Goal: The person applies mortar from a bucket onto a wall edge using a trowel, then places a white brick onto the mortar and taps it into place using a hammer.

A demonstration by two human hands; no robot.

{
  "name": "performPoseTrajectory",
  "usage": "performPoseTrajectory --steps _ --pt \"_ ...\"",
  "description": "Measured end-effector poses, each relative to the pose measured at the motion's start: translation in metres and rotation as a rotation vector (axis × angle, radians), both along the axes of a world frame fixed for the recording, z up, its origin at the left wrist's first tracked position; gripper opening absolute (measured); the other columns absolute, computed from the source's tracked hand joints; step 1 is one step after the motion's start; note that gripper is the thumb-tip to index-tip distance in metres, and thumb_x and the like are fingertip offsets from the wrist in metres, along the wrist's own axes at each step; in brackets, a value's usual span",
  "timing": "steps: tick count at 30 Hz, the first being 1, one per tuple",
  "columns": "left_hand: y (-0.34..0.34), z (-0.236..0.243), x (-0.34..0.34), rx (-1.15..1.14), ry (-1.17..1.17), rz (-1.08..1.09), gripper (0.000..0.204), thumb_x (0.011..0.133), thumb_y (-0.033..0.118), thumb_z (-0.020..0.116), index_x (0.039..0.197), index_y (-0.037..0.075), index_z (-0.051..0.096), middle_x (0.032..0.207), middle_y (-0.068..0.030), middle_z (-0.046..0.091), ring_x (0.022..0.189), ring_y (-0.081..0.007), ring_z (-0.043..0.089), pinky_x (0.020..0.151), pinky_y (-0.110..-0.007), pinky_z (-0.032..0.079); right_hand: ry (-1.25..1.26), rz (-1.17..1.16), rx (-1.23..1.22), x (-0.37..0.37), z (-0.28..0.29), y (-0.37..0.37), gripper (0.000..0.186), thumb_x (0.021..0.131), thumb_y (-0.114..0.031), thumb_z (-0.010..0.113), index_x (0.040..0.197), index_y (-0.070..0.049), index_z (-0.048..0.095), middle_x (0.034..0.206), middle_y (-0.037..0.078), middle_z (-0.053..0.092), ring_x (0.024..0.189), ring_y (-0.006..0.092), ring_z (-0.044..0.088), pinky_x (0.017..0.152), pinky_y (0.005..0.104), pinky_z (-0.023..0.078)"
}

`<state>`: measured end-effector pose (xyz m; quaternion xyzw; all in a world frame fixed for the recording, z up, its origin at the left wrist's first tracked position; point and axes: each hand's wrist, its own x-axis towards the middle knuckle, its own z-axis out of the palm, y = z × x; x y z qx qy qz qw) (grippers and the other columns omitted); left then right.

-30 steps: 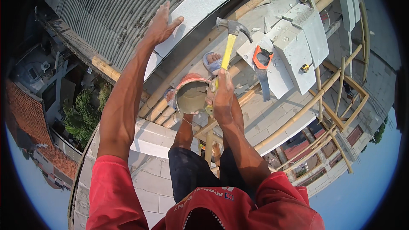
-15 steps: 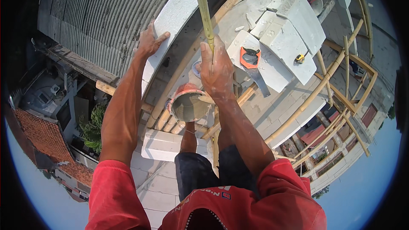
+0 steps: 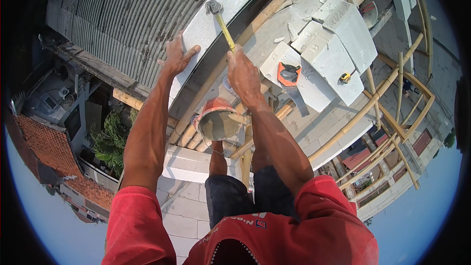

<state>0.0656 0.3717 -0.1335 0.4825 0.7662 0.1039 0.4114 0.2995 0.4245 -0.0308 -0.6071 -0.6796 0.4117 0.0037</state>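
Note:
My right hand [image 3: 244, 76] is closed around the yellow handle of a hammer [image 3: 226, 29]. The metal hammer head is at the top of a long white block course [image 3: 218, 12], touching it or just above it. Beside the corrugated roof, my left hand [image 3: 177, 58] lies against the same blocks, thumb on top and fingers spread toward the roof side. Below and between my forearms is an orange bucket [image 3: 219, 121] with grey mortar inside; a light-coloured handle sticks out at its right rim.
White blocks [image 3: 343, 24] are piled on the right, with an orange-handled saw [image 3: 289, 73] and a yellow tape measure [image 3: 345, 77] on them. Bamboo poles [image 3: 363, 105] form scaffolding at the right. Corrugated roofing [image 3: 127, 19] borders the wall's left; rooftops [image 3: 46, 140] lie far below.
The hammer has swung down from the top of the picture, its head now at the white blocks. My right hand has lowered slightly. My left hand stays on the blocks.

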Motion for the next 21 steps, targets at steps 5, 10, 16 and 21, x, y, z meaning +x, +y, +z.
performPoseTrajectory --steps 5,10,16,21 --pt "0.001 -0.004 -0.003 -0.031 -0.061 0.006 0.103 0.084 0.065 0.069 0.150 -0.004 0.032 0.136 -0.0297 0.052 0.128 -0.0462 0.045 0.113 -0.055 0.027 0.176 -0.091 -0.012 0.016 0.013 -0.005 0.028 0.106 -0.028 0.044 0.116 -0.002 0.050 0.090 0.027 0.065 0.087 0.0490 0.063 0.075 0.0542 0.050" --pt "0.000 0.002 -0.004 -0.052 -0.018 0.046 0.100 0.084 0.063 0.070 0.147 -0.007 0.036 0.126 -0.0345 0.055 0.122 -0.0423 0.051 0.105 -0.052 0.039 0.270 -0.092 0.232 0.041 0.028 -0.066 0.039 0.104 -0.028 0.051 0.126 0.004 0.049 0.088 0.023 0.060 0.085 0.0385 0.063 0.076 0.0483 0.052" --pt "0.007 0.018 -0.002 -0.010 -0.153 0.089 0.096 0.085 0.056 0.073 0.146 -0.008 0.034 0.116 -0.0330 0.060 0.105 -0.0373 0.063 0.092 -0.047 0.050 0.801 -1.248 -0.900 0.033 -0.024 -0.066 0.042 0.105 -0.045 0.044 0.116 -0.006 0.052 0.071 0.004 0.045 0.052 0.0139 0.042 0.046 0.0295 0.038" --pt "0.012 0.016 0.010 -0.099 -0.163 0.126 0.097 0.085 0.054 0.074 0.146 -0.010 0.032 0.116 -0.0325 0.060 0.105 -0.0362 0.064 0.090 -0.044 0.052 1.036 -1.511 -0.908 -0.009 -0.090 -0.025 0.037 0.106 -0.041 0.042 0.113 -0.005 0.048 0.067 0.001 0.040 0.045 0.0092 0.032 0.040 0.0270 0.029"
